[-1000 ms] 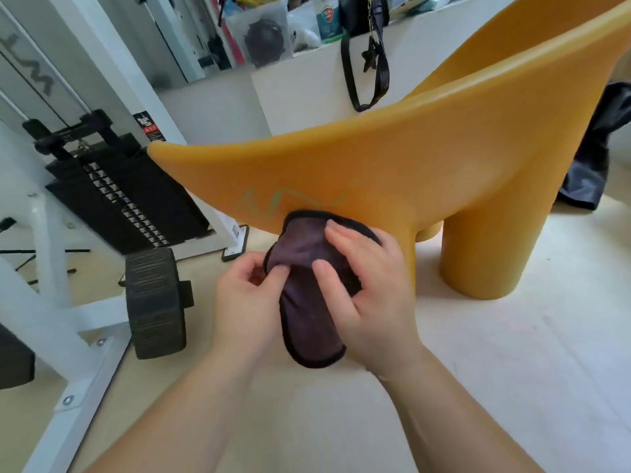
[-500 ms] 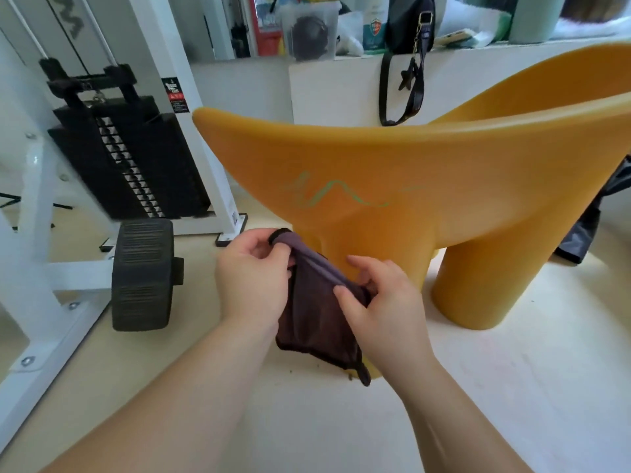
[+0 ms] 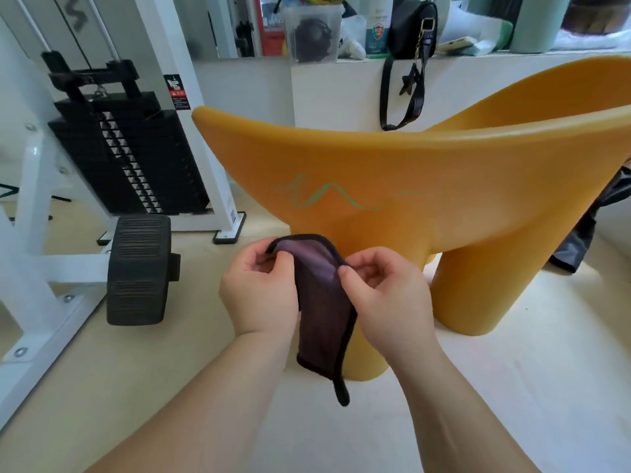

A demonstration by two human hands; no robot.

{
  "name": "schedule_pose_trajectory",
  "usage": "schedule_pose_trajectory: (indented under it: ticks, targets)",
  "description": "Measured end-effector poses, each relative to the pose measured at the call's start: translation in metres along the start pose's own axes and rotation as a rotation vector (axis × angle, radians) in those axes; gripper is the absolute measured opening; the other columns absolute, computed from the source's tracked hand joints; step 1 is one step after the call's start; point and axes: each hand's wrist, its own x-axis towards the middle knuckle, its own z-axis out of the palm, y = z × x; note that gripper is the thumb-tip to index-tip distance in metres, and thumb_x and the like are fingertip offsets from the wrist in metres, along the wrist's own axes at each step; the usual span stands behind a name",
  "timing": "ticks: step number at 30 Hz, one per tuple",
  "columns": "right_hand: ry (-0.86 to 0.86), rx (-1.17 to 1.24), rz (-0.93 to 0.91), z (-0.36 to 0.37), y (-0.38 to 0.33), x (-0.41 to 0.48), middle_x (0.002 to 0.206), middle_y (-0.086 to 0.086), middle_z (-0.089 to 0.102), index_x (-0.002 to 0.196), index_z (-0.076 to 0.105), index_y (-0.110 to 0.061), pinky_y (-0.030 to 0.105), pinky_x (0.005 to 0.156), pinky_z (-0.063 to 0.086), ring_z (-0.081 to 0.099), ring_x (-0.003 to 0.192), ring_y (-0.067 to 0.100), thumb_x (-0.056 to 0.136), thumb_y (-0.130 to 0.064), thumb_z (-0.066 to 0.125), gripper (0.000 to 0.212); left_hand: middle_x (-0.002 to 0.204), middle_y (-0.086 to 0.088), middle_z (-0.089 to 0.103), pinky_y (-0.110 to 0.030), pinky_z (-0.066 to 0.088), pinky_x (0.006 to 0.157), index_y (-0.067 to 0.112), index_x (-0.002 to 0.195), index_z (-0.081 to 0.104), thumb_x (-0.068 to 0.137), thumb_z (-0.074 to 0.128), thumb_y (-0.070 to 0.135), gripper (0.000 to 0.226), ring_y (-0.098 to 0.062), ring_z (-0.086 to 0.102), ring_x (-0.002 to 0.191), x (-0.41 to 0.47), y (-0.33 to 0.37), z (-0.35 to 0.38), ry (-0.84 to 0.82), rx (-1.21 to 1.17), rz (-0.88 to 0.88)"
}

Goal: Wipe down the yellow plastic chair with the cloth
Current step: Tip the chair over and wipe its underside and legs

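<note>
Our fingers [image 3: 283, 259] were curled tight, and both hands had hold of the cloth [image 3: 319, 302]. We pinched its top left corner with our left hand [image 3: 261, 291], thumb and fingertips closed on the black piped hem. We nipped the same top hem further along with our right hand [image 3: 386, 298], thumb pressed down on the fabric and the other fingers folded into a loose fist behind it. Between the two grips the hem arched up in a short hump. Below that, the dark purple cloth hung down folded between our wrists, and a black corner tab dangled lowest of all, over the pale floor [image 3: 512, 387].

We held the cloth just in front of the yellow plastic chair [image 3: 444, 186], at the level where the near leg [image 3: 362, 356] met the shell; whether fabric actually touched plastic we could not tell. The chair stood upright on the floor with its curved back towards us, a faint green squiggle [image 3: 327, 196] showing on the shell above our hands. A second thick leg [image 3: 474, 285] stood to the right.

Off to the left we had the white gym machine [image 3: 30, 199] with its black weight stack [image 3: 129, 158] and a ribbed black roller pad [image 3: 138, 269]. Behind the chair ran a white ledge [image 3: 331, 93], a black bag [image 3: 413, 29] sitting on it with its strap looping down the front.
</note>
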Motion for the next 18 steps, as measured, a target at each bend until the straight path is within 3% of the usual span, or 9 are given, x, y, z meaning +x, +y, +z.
schedule_pose_trajectory:
  ticks: [3,5,8,12,16,18]
  targets:
    - [0.018,-0.285,-0.376,0.006,-0.019,0.004,0.068,-0.010,0.055,0.081,0.063,-0.026,0.035,0.055,0.048,0.053,0.067,0.012,0.088,-0.019,0.069,0.011,0.090,0.007,0.075,-0.040,0.059,0.088,0.022,0.100,0.073,0.088,0.063,0.011,0.019,-0.007,0.071,0.084,0.005,-0.006,0.014,0.174,-0.171,-0.149]
    - [0.057,-0.438,-0.527,0.008,-0.028,0.008,0.071,-0.013,0.051,0.083,0.064,-0.022,0.034,0.051,0.044,0.047,0.065,0.011,0.087,-0.020,0.067,0.006,0.099,0.005,0.075,-0.041,0.059,0.090,0.022,0.105,0.072,0.089,0.060,0.014,0.022,-0.012,0.071,0.093,0.006,0.001,0.026,0.195,-0.292,-0.162]
    - [0.119,-0.602,-0.645,0.003,-0.039,0.015,0.072,-0.006,0.051,0.082,0.066,-0.018,0.032,0.048,0.039,0.047,0.065,0.017,0.085,-0.018,0.069,0.004,0.115,0.006,0.072,-0.039,0.055,0.098,0.028,0.117,0.069,0.092,0.057,0.020,0.029,-0.011,0.066,0.109,0.007,0.012,0.033,0.160,-0.338,-0.069]
    - [0.156,-0.844,-0.774,0.000,-0.055,0.023,0.075,0.003,0.051,0.076,0.067,-0.013,0.038,0.058,0.040,0.040,0.068,0.025,0.083,-0.014,0.072,0.009,0.140,0.002,0.059,-0.040,0.042,0.112,0.020,0.139,0.057,0.097,0.047,0.028,0.043,-0.010,0.050,0.134,0.016,0.005,0.036,0.073,-0.359,0.096]
    - [0.223,-1.049,-0.910,0.012,-0.076,0.028,0.087,0.007,0.056,0.072,0.067,-0.015,0.038,0.069,0.034,0.041,0.078,0.027,0.088,-0.019,0.071,0.016,0.159,0.007,0.029,-0.026,0.023,0.122,0.024,0.152,0.036,0.099,0.038,0.046,0.058,0.006,0.020,0.147,0.032,0.005,0.051,-0.051,-0.317,0.237]
    - [0.243,-1.068,-0.993,0.016,-0.089,0.036,0.098,0.009,0.063,0.083,0.072,-0.017,0.041,0.075,0.035,0.048,0.089,0.032,0.095,-0.028,0.066,0.017,0.158,0.013,0.017,-0.031,0.019,0.123,0.035,0.154,0.020,0.099,0.037,0.047,0.059,0.001,0.013,0.150,0.042,0.005,0.055,-0.133,-0.292,0.263]
